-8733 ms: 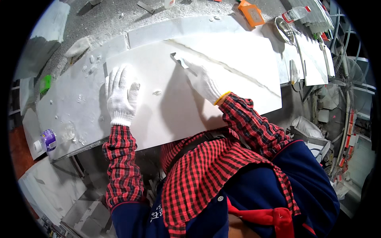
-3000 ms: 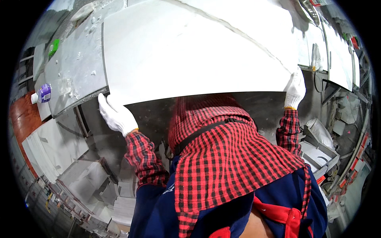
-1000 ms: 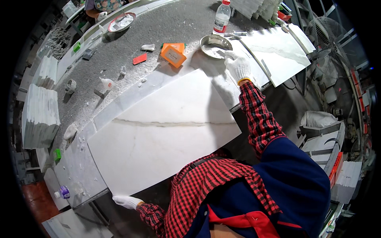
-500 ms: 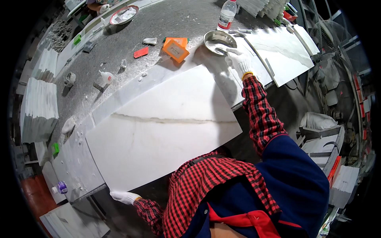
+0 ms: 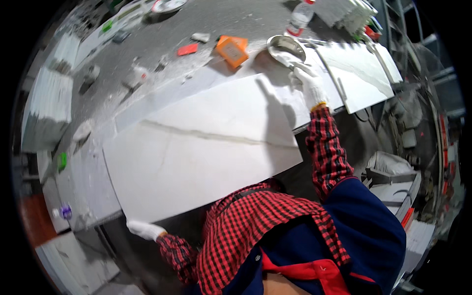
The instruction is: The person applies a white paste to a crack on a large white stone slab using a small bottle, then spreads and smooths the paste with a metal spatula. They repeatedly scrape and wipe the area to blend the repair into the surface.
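Upper right, a bowl holds something whitish; the right hand is at its rim. Lower left, the left hand meets the slab's corner. Both grips unclear.

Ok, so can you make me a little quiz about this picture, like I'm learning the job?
1. True or false: the left hand is at the near left corner of the big white slab.

2. Fill in the missing word: the right hand is beside a shiny metal ____.

3. Pick one: what colour is the label on the small bottle far over on the left?
A. Orange
B. Purple
C. Red

Key:
1. True.
2. Bowl.
3. B, purple.
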`<state>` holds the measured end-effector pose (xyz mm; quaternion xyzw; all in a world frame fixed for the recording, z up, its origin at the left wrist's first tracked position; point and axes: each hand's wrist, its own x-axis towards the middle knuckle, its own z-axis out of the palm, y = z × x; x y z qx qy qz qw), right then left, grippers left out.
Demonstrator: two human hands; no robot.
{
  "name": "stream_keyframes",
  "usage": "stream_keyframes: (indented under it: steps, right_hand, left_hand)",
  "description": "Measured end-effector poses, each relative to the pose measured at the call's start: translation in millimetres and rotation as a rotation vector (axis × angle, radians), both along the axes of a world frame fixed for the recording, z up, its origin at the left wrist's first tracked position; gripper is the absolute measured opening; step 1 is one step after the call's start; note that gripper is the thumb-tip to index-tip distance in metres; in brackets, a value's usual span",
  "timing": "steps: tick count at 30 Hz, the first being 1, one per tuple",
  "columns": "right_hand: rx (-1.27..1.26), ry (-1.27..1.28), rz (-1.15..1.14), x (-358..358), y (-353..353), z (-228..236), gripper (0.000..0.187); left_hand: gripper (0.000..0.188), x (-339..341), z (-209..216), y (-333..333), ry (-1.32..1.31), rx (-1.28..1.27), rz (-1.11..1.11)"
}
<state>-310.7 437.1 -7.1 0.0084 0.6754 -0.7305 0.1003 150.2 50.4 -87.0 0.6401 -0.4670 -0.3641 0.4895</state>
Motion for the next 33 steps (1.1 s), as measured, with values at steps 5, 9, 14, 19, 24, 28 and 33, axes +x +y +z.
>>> stream_keyframes:
  steps: [5,9,14,19,24,28,33]
  right_hand:
    - [-0.049,-0.002,0.117,61,-30,6,0.039]
    - [-0.031,-0.264,0.375,48,-53,-37,0.04]
    - [0.162,-0.374,0.71,103,-102,-20,0.042]
    - [0.196,-0.431,0.883,154,-151,-17,0.041]
    - [0.259,-0.428,0.986,185,-182,-6,0.036]
    - [0.148,-0.308,1.036,202,-195,-21,0.033]
    - [0.689,0.838,1.167,201,-194,-16,0.029]
  left_hand:
    - [0.04,-20,28,-6,-0.214,0.104,-0.102]
    - [0.048,-63,1,4,-0.132,0.203,0.151]
    - [0.059,-76,-18,30,-0.112,-0.016,-0.036]
    - [0.053,-65,-42,25,-0.127,-0.104,-0.175]
    - [0.05,-64,-43,29,-0.055,-0.132,-0.268]
    - [0.048,-65,-41,29,-0.034,-0.137,-0.287]
    - [0.047,-62,-35,30,-0.012,-0.087,-0.277]
